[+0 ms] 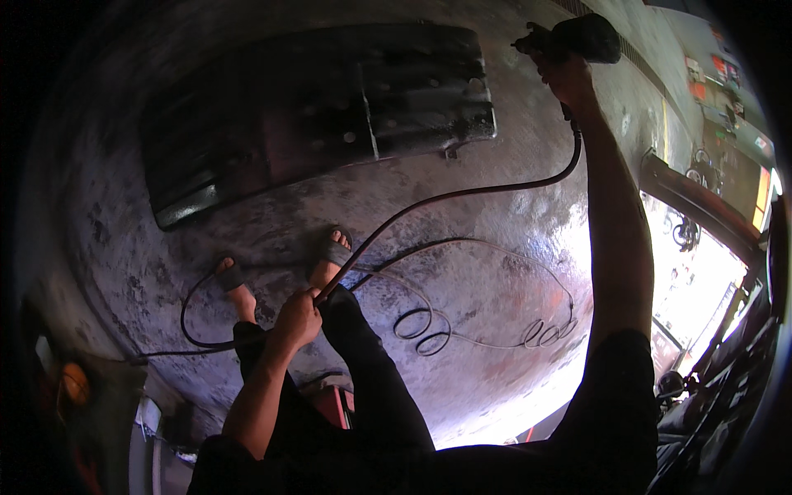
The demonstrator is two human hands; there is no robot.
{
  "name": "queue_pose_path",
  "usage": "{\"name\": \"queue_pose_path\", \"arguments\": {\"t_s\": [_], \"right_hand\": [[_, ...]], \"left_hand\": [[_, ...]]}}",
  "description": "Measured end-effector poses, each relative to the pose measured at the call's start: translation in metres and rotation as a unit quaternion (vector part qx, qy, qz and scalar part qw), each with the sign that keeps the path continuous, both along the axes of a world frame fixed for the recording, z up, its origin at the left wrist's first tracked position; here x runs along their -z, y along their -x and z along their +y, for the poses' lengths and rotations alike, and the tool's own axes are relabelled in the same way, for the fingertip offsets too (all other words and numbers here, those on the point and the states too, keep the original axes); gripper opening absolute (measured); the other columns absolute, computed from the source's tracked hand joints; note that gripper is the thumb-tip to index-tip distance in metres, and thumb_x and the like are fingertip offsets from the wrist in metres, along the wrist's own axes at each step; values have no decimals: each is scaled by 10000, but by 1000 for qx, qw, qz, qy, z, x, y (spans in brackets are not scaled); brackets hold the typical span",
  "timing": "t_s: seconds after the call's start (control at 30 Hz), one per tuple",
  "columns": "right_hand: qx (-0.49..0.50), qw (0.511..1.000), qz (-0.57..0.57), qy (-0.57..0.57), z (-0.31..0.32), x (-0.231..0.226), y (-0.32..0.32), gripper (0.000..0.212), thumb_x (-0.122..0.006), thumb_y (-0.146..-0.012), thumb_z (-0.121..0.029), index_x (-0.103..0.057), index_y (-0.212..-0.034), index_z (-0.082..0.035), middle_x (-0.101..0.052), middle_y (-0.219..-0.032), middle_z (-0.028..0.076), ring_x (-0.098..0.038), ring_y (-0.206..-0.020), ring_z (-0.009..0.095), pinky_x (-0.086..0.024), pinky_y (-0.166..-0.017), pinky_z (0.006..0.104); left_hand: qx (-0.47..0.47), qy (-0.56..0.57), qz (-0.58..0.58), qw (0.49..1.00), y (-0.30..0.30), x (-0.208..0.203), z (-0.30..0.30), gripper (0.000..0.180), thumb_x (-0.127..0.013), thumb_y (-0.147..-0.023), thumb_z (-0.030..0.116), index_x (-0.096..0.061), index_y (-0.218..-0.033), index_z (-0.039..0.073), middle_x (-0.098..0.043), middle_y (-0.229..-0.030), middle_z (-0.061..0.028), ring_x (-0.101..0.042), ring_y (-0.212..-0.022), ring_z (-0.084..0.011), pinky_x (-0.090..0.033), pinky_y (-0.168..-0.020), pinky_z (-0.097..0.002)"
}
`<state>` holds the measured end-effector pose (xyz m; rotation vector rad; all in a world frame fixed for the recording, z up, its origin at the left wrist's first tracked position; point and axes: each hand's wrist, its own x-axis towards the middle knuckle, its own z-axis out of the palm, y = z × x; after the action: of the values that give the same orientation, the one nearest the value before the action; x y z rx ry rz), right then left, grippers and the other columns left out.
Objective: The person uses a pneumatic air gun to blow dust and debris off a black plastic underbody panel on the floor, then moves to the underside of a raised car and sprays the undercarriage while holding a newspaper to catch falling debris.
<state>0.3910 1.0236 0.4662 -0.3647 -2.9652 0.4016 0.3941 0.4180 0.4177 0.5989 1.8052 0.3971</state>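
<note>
The right hand (569,80) wraps around a dark spray gun (584,39) held out ahead at right, while the left hand (297,322) curls fully about its hose (487,190). A broad black panel (305,124) rests left of the gun, beyond sandalled feet (332,251) on a mottled floor (503,289).

R hand (568,81) hides spray gun (587,37) grip; L hand (298,320) covers a bit of hose (437,199). Panel (412,99) far-L edge lost in dark. Red thing (328,404) betw. legs (367,363) partly hidden, can't ID. Orange thing (75,384), near L, blurry. Far-R clutter (728,73) too sm. to tell. Torso (371,472) cut off, near edge.
</note>
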Motion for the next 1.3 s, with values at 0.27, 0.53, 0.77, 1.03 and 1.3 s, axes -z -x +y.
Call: {"name": "queue_pose_path", "arguments": {"t_s": [0.27, 0.53, 0.77, 1.03, 1.3], "right_hand": [[67, 978, -72, 184, -60, 5, 68, 326, -605, -943, -286, -636, -1248, -175, -659, -810, 60, -600, -618, 104, -513, -589, 280], [-231, 908, -24, -349, -115, 32, 133, 364, -602, -940, -344, -604, -1286, -229, -708, -985, 103, -684, -720, 214, -560, -699, 342], [189, 942, -154, 230, -223, -3, 177, 411, -724, -815, -363, -675, -1055, -32, -706, -826, 145, -675, -751, 239, -526, -676, 396], [134, 989, -36, 53, -273, 26, 193, 432, -756, -802, -401, -689, -958, -3, -702, -830, 126, -663, -703, 217, -536, -696, 356], [55, 986, -157, 4, -260, 4, 149, 320, -591, -912, -323, -635, -1221, -253, -665, -1142, 65, -680, -944, 270, -559, -830, 383]], "left_hand": [[-50, 1, 7, 999, 3, 7, -39, 269, -554, -809, -16, -608, -1071, 1, -616, -992, -246, -598, -994, -430, -490, -861, -473], [-29, 87, -15, 996, 20, 14, -113, 305, -553, -839, 17, -597, -1138, -16, -630, -1049, -267, -612, -1018, -422, -496, -866, -457], [-64, 92, 23, 993, 27, 13, -164, 268, -551, -785, -10, -627, -1041, -31, -648, -922, -277, -636, -908, -434, -511, -801, -473], [-85, 98, 21, 991, 27, 12, -191, 227, -542, -797, -5, -619, -1010, -21, -638, -903, -280, -629, -894, -440, -509, -787, -481], [-59, 81, 25, 995, 26, 12, -188, 234, -530, -795, -16, -635, -1004, -8, -646, -882, -269, -637, -876, -431, -515, -775, -470]]}}
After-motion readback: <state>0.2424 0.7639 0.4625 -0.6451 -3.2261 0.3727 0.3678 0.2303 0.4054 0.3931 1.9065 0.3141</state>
